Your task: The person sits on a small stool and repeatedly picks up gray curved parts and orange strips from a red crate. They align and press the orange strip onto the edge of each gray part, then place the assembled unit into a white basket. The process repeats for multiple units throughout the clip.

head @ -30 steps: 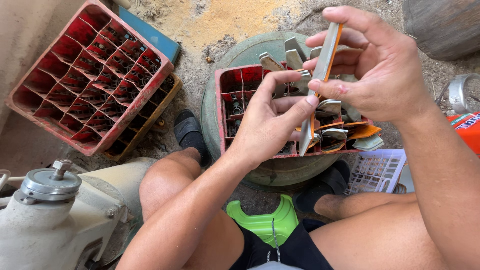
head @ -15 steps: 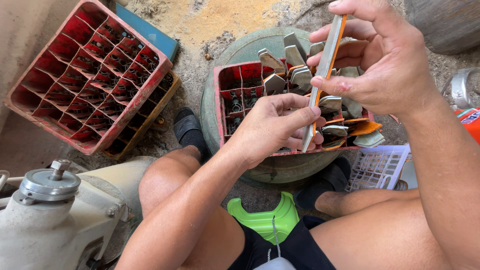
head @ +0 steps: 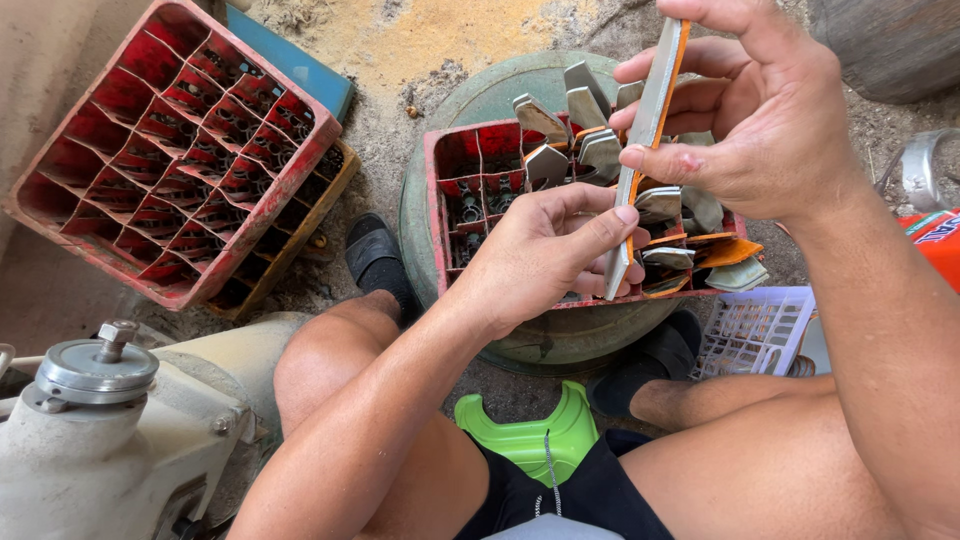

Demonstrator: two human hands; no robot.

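Observation:
My right hand [head: 760,120] holds a long flat metal blade [head: 640,150] with an orange back edge, upright and slightly tilted. My left hand [head: 545,250] is curled with its fingers against the blade's lower end. Both hands hover over a red divided crate [head: 450,200] that rests on a round green drum [head: 500,95]. Several similar metal-and-orange blades [head: 575,135] stand in the crate's cells. Small metal parts lie in its left cells.
A second red divided crate [head: 170,150] with small metal parts sits at the left on a yellow crate and a blue board. A cream machine housing [head: 110,430] is at bottom left. A white basket [head: 755,330] lies at right. I sit on a green stool [head: 525,435].
My right hand has lifted the blade a little higher. My left hand has slid down along it to its lower end.

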